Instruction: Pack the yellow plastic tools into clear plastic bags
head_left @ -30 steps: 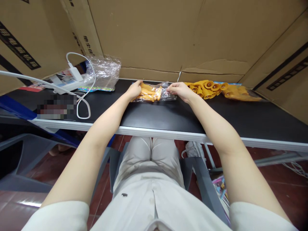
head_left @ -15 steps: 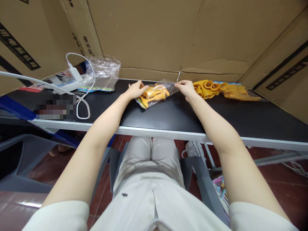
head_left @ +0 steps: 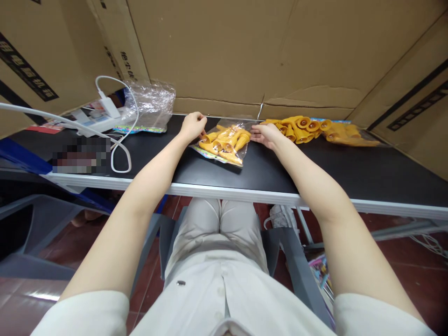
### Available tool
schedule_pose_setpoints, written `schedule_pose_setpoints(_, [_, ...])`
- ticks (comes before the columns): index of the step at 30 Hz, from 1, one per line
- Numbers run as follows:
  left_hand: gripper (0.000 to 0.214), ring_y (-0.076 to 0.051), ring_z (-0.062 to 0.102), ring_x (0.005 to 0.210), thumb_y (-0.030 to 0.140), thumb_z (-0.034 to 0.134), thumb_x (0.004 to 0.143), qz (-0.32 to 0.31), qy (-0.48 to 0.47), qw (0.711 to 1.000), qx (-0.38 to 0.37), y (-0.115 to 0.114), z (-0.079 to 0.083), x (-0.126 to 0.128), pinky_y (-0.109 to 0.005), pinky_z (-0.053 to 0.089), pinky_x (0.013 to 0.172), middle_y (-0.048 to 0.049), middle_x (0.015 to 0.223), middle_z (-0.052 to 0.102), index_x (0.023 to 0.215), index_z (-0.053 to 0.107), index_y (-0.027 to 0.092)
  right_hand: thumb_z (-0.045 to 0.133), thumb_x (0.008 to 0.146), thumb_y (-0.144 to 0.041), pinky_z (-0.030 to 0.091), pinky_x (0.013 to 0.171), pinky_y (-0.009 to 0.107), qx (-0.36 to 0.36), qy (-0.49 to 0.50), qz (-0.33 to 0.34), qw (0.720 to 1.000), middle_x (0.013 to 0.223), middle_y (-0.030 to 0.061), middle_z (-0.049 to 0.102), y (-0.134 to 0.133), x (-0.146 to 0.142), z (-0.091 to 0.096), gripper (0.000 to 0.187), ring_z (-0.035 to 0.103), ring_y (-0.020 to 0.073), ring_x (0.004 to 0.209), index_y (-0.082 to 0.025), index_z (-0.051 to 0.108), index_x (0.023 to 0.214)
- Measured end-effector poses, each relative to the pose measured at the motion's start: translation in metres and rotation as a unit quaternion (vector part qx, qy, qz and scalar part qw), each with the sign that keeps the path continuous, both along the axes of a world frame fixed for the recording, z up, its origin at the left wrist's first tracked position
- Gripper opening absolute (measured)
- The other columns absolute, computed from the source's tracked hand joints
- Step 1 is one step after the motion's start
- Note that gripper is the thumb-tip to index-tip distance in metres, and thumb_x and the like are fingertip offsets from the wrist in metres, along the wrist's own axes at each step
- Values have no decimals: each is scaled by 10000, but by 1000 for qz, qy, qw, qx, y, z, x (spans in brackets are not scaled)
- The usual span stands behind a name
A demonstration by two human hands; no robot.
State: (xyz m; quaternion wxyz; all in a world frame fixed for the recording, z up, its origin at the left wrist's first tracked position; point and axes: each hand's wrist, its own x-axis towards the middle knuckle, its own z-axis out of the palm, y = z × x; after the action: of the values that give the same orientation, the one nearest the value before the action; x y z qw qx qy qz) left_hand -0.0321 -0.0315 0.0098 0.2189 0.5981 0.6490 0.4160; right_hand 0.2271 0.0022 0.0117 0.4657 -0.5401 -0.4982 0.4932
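A clear plastic bag point(head_left: 228, 145) of yellow horn-shaped plastic pieces lies on the black tabletop between my hands, with a colourful printed strip along its near edge. My left hand point(head_left: 193, 127) is at the bag's upper left edge, its fingers curled and closed on the plastic there; the fingertips are partly hidden. On the other side, my right hand point(head_left: 265, 135) has its fingers stretched out and slightly apart beside the bag's right edge. Just beyond that hand lies a heap of loose yellow pieces point(head_left: 301, 129).
Another bag of yellow pieces point(head_left: 346, 134) lies right of the heap. At the left are a crumpled clear bag point(head_left: 150, 106), a white power strip point(head_left: 100, 123) and a looped white cable point(head_left: 121, 163). Cardboard walls point(head_left: 224, 56) enclose the back and sides. A metal edge point(head_left: 231, 191) borders the table.
The bag has turned and spread out, its printed strip now facing nearer me. My right hand has let go of the bag's corner and opened. My left hand has shifted slightly up at the left edge.
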Motion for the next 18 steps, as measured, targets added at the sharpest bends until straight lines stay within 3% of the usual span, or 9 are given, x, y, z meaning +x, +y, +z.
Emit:
schedule_pose_setpoints(3, [178, -174, 629, 499, 201, 500, 1023, -23, -79, 994, -78, -9, 6, 8, -282, 526, 670, 4, 611, 648, 1130, 641, 178, 501, 1074, -39, 571, 635, 201, -55, 19, -17, 998, 776, 11, 627, -8, -4, 1, 229, 640, 103, 642, -199, 492, 909])
schedule_pose_setpoints(5, [189, -168, 596, 452, 214, 498, 1039, -44, -110, 985, -129, -16, 11, 12, -275, 508, 621, -6, 593, 666, 1180, 611, 161, 521, 1078, -33, 546, 608, 181, -48, 17, -16, 999, 748, 8, 627, -11, -6, 1, 242, 624, 93, 627, -180, 530, 887])
schedule_pose_setpoints(9, [180, -161, 564, 431, 269, 509, 1071, -66, -116, 971, -197, -23, 16, 15, -258, 471, 558, -37, 516, 640, 1033, 623, 134, 545, 1084, -32, 530, 591, 178, -42, 18, 11, 999, 714, 18, 649, -11, -6, -1, 265, 625, 87, 614, -143, 591, 848])
schedule_pose_setpoints(13, [327, -103, 471, 393, 290, 568, 1082, -34, -87, 983, -157, -18, 10, 13, -229, 392, 492, 15, 472, 549, 773, 579, 182, 559, 1084, -31, 511, 552, 194, -39, 26, 36, 998, 695, 24, 664, -15, -9, -2, 281, 622, 83, 566, -114, 626, 824])
schedule_pose_setpoints(18, [366, -76, 446, 452, 212, 765, 960, 17, -47, 995, -84, -9, -1, 10, -202, 335, 479, 31, 525, 536, 649, 574, 183, 542, 1079, -7, 532, 578, 207, -35, 28, 57, 997, 663, 8, 658, -23, -15, 0, 329, 627, 80, 526, -131, 587, 777])
